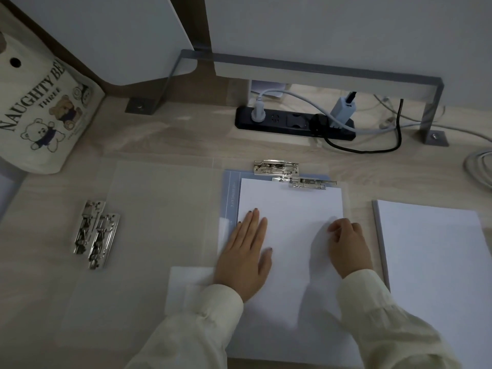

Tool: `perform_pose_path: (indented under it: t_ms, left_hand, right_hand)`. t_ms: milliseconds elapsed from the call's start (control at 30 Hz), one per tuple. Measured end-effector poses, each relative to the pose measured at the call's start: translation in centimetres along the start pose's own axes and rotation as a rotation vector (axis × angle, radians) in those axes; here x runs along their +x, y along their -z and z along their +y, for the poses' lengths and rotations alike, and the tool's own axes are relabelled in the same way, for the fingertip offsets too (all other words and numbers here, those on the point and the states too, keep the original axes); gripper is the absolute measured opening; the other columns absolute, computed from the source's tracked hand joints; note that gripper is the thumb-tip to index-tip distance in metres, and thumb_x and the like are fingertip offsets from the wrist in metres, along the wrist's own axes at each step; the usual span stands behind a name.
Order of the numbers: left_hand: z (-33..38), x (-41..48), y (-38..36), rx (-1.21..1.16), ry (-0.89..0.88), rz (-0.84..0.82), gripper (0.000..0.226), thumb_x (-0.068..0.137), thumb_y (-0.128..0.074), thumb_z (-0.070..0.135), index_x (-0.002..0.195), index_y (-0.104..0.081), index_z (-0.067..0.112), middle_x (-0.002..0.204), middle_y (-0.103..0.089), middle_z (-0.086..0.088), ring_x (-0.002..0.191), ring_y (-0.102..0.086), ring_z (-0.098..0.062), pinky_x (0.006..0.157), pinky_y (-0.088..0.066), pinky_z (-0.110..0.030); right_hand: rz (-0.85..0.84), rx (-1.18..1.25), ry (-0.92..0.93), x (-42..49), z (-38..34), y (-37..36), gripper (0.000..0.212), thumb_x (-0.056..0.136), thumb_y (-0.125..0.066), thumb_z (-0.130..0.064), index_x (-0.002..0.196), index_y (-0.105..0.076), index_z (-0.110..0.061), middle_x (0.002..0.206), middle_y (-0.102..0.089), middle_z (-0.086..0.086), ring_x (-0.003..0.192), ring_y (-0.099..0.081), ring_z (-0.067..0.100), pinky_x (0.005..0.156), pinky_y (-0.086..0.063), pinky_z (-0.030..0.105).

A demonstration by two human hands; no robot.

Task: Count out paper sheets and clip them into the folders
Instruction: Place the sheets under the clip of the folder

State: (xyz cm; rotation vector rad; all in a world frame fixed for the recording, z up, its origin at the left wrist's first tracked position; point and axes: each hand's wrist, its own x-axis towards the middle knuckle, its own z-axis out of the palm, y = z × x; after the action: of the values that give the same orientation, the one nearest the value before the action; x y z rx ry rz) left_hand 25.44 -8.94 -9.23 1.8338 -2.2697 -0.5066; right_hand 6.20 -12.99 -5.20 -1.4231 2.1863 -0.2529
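While your left hand (243, 258) lies spread flat on the counted sheets (291, 235) in the blue folder (229, 198), curl the right hand (346, 245) along their edge. Square them under the metal clip (306, 181) at the surface's middle before clamping.

Office desk: wood top (186, 134), partition panels (319, 27), power strip (292, 121).
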Motion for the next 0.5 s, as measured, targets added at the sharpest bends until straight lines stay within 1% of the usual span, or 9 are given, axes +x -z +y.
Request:
perform_pose_path:
  t_ms: [67, 133, 200, 233, 267, 300, 367, 433, 500]
  left_hand:
    - [0.0, -0.2, -0.4, 0.039, -0.002, -0.029, 0.061, 0.094, -0.023, 0.045, 0.145, -0.025, 0.011, 0.154, -0.024, -0.007, 0.143, -0.014, -0.017, 0.114, -0.011, -0.032]
    - [0.0, 0.0, -0.7, 0.074, -0.007, -0.027, 0.065, 0.094, -0.020, 0.050, 0.146, -0.022, 0.011, 0.155, -0.023, -0.007, 0.143, -0.010, -0.017, 0.113, -0.012, -0.033]
    - [0.0, 0.0, -0.7, 0.082, -0.006, -0.024, 0.065, 0.093, -0.020, 0.050, 0.146, -0.022, 0.011, 0.155, -0.023, -0.007, 0.143, -0.009, -0.017, 0.113, -0.012, -0.034]
    - [-0.1, 0.0, -0.7, 0.080, -0.006, -0.023, 0.066, 0.093, -0.021, 0.050, 0.146, -0.022, 0.011, 0.155, -0.023, -0.007, 0.143, -0.009, -0.017, 0.113, -0.012, -0.034]
    - [-0.1, 0.0, -0.7, 0.076, -0.005, -0.024, 0.066, 0.093, -0.021, 0.050, 0.146, -0.021, 0.012, 0.155, -0.022, -0.007, 0.143, -0.009, -0.017, 0.113, -0.011, -0.034]
    - [-0.2, -0.1, -0.8, 0.071, -0.007, -0.022, 0.066, 0.093, -0.021, 0.051, 0.147, -0.020, 0.012, 0.155, -0.021, -0.007, 0.143, -0.008, -0.017, 0.113, -0.010, -0.033]
    - [-0.1, -0.1, -0.8, 0.062, -0.016, -0.024, 0.066, 0.093, -0.022, 0.051, 0.147, -0.018, 0.012, 0.156, -0.019, -0.006, 0.143, -0.007, -0.016, 0.113, -0.008, -0.033]
    - [-0.2, -0.1, -0.8, 0.048, -0.020, -0.023, 0.066, 0.093, -0.026, 0.050, 0.147, -0.019, 0.012, 0.156, -0.019, -0.006, 0.143, -0.006, -0.015, 0.114, -0.006, -0.031]
    - [-0.2, -0.1, -0.8, 0.034, -0.017, -0.030, 0.066, 0.093, -0.026, 0.050, 0.147, -0.017, 0.013, 0.156, -0.018, -0.005, 0.143, -0.005, -0.014, 0.114, -0.004, -0.030]
  right_hand:
    - [-0.036, 0.129, -0.046, 0.8, -0.5, 0.4, 0.024, 0.088, -0.043, -0.004, 0.110, -0.054, -0.003, 0.112, -0.055, 0.017, 0.098, -0.057, 0.036, 0.082, -0.043, 0.035]
    - [-0.030, 0.522, -0.162, 2.0, -1.7, 1.0, 0.033, 0.087, -0.048, -0.003, 0.120, -0.050, -0.004, 0.108, -0.058, 0.013, 0.099, -0.059, 0.031, 0.089, -0.044, 0.037]
    - [-0.022, 0.922, -0.287, 3.3, -2.8, 1.8, 0.041, 0.088, -0.047, -0.003, 0.129, -0.043, -0.001, 0.111, -0.054, 0.012, 0.095, -0.058, 0.024, 0.093, -0.043, 0.031]
    - [-0.029, 1.048, -0.327, 4.0, -3.2, 2.0, 0.039, 0.089, -0.046, -0.003, 0.128, -0.044, 0.000, 0.116, -0.051, 0.014, 0.098, -0.057, 0.022, 0.097, -0.041, 0.029]
    - [-0.043, 1.118, -0.342, 4.6, -3.7, 2.2, 0.034, 0.089, -0.044, -0.002, 0.123, -0.049, 0.000, 0.122, -0.049, 0.014, 0.105, -0.055, 0.022, 0.102, -0.039, 0.029]
    - [-0.058, 1.165, -0.338, 4.9, -4.2, 2.3, 0.032, 0.088, -0.044, -0.001, 0.120, -0.051, -0.002, 0.125, -0.049, 0.013, 0.113, -0.053, 0.021, 0.105, -0.036, 0.028]
    - [-0.045, 1.213, -0.292, 4.7, -5.4, 2.2, 0.043, 0.088, -0.046, 0.001, 0.131, -0.045, -0.005, 0.120, -0.052, 0.008, 0.113, -0.051, 0.017, 0.104, -0.036, 0.024]
    - [0.005, 1.149, -0.178, 4.2, -6.3, 1.8, 0.046, 0.088, -0.046, 0.003, 0.133, -0.043, -0.006, 0.115, -0.057, 0.006, 0.108, -0.052, 0.015, 0.097, -0.039, 0.021]
    - [0.010, 1.015, -0.047, 3.5, -7.2, 0.9, 0.046, 0.086, -0.039, 0.010, 0.128, -0.049, -0.006, 0.116, -0.059, 0.007, 0.107, -0.054, 0.015, 0.094, -0.039, 0.019]
